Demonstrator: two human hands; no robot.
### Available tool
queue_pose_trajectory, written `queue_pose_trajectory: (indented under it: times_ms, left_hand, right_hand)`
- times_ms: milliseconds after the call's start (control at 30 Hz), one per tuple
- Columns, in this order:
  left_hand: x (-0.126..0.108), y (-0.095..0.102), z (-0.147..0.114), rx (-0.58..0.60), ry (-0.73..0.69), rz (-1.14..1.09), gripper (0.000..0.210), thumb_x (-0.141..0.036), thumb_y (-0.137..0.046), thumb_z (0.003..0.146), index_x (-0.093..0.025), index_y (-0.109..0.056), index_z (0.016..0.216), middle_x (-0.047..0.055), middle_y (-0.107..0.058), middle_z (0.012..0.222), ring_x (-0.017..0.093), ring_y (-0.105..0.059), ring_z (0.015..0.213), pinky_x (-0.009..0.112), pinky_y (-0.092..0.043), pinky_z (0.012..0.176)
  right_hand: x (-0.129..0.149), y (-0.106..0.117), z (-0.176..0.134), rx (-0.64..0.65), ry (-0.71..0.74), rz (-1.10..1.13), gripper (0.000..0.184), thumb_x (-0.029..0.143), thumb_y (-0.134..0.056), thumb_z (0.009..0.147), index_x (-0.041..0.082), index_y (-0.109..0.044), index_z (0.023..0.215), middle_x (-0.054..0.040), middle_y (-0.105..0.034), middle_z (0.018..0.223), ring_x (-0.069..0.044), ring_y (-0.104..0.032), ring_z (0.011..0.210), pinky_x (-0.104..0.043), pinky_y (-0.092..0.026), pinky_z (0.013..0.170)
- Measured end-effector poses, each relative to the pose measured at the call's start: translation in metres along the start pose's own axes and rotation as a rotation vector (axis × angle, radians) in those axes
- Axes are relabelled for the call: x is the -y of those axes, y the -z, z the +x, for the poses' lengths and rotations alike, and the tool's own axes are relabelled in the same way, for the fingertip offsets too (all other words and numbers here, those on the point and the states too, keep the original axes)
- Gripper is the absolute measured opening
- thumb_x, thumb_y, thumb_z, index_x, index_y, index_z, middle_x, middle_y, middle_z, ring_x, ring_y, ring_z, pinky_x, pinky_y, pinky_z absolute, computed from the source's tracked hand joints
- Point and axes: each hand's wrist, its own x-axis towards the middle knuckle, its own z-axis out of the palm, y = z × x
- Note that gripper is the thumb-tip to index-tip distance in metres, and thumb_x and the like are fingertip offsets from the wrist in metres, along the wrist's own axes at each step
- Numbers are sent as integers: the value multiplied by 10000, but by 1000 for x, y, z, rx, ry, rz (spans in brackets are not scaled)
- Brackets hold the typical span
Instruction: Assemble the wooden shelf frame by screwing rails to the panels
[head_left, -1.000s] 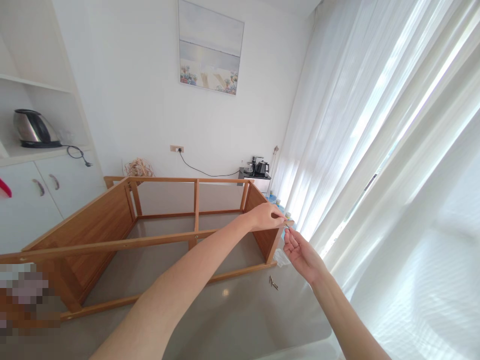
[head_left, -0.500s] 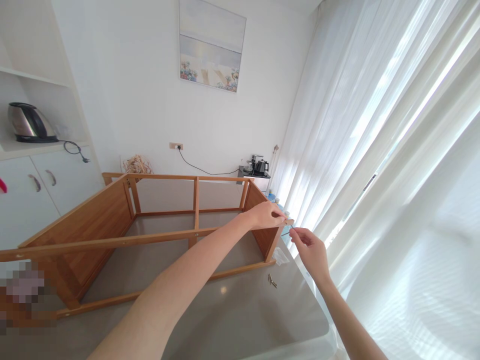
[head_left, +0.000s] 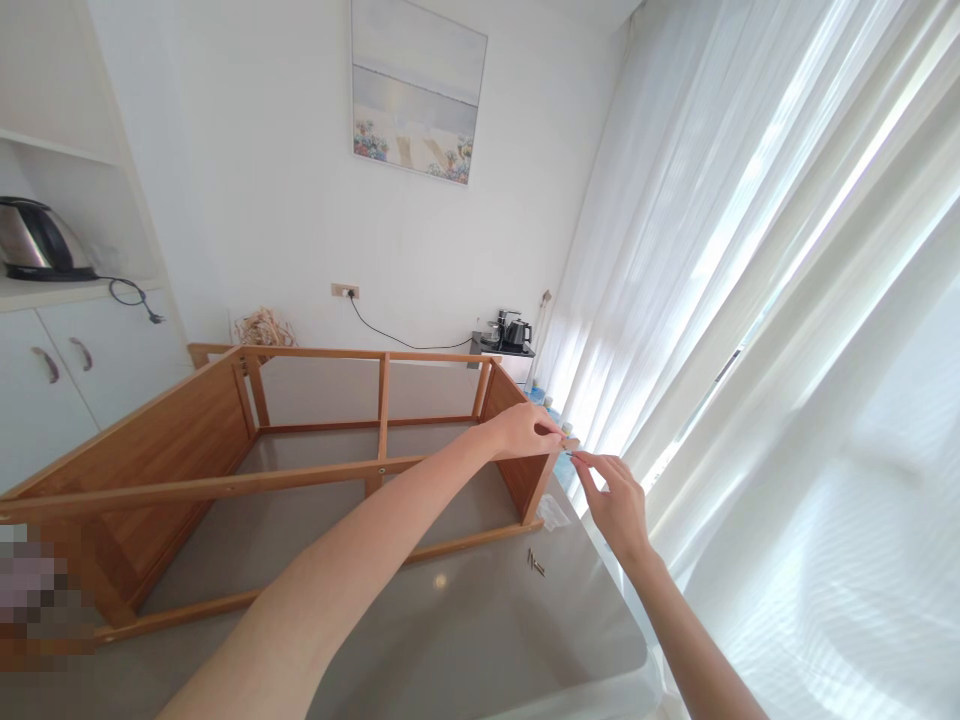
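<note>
Across a glossy grey worktop (head_left: 465, 655) with a rounded near corner sits a long, orange-brown wooden frame (head_left: 300, 480), seen from the head of the person working on it. Solid wood panels close its two ends; open rails and short uprights run between them, and small round metal fittings dot the front upper rail.

Two bare arms reach forward to the frame's right end. The left hand (head_left: 521, 432) pinches the tip of that front upper rail between thumb and fingers, its forearm crossing in front of the frame. Just beside it, slightly lower and to the right, the right hand (head_left: 616, 500) has thumb and forefinger closed on a thin metal piece (head_left: 571, 455), the other fingers loosely bent. The piece is too small to make out clearly, and whether it touches the rail cannot be told.

On the worktop below the hands, a few slim metal bolts (head_left: 535, 562) lie in a small cluster. Near them, by the frame's right foot, is a crumpled clear plastic bag (head_left: 553, 512).

Beyond, a pale seaside painting with flowers (head_left: 416, 100) hangs on a white wall above a socket with a black cord. A low stand at the back carries a black kettle (head_left: 517, 333). To the left, a silver-and-black electric kettle (head_left: 34, 240) rests on a white cabinet; to the right, sheer white curtains (head_left: 675, 200) let in bright daylight.
</note>
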Motion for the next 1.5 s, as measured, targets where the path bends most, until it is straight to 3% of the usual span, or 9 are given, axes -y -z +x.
queue_pose_trajectory:
  times_ms: [367, 700, 967, 1333, 1400, 1500]
  left_hand:
    - [-2, 2, -2, 14, 0, -24, 305, -413, -613, 848, -256, -776, 1052, 14, -715, 1099, 177, -634, 995, 244, -459, 901]
    - [-3, 2, -2, -8, -6, -17, 277, -386, -632, 841, -245, -781, 1027, 16, -727, 1108, 178, -640, 1032, 247, -442, 971]
    - [-4, 3, -2, 0, -15, -22, 278, -394, -633, 845, -244, -780, 1028, 23, -729, 1093, 186, -641, 1030, 254, -453, 951]
    - [-4, 4, -4, -2, -15, -27, 275, -384, -621, 838, -246, -779, 1016, 19, -722, 1115, 197, -637, 1040, 277, -438, 989]
    - [-4, 4, -4, 3, -9, -34, 276, -380, -622, 838, -244, -779, 1019, 20, -723, 1120, 195, -638, 1043, 273, -434, 998]
    - [-4, 4, -3, 2, 2, -38, 271, -367, -627, 835, -246, -781, 1023, 17, -725, 1122, 190, -638, 1042, 261, -434, 992]
  right_hand:
    - [-7, -7, -2, -95, 110, -97, 139, 242, -620, 948, 254, -723, 1040, -24, -747, 953, -191, -638, 857, -340, -426, 773]
    - [-10, -5, -6, 8, 90, -129, 229, 298, -525, 986, 271, -721, 1101, -49, -751, 1006, -216, -651, 905, -364, -428, 780]
    - [-4, 10, 9, 126, 180, -245, 221, 274, -514, 992, 257, -717, 1077, -47, -744, 936, -211, -607, 831, -351, -388, 744]
    - [3, -5, -4, 28, 44, -163, 215, 323, -537, 973, 259, -737, 1022, -49, -744, 899, -224, -624, 825, -376, -432, 787]
    - [8, -4, -1, 31, -76, -82, 230, 388, -558, 954, 260, -747, 975, -50, -741, 869, -234, -637, 820, -381, -451, 772]
    - [19, -3, 6, 88, -450, 163, 271, 494, -630, 886, 251, -751, 883, -44, -738, 818, -239, -676, 778, -361, -489, 694]
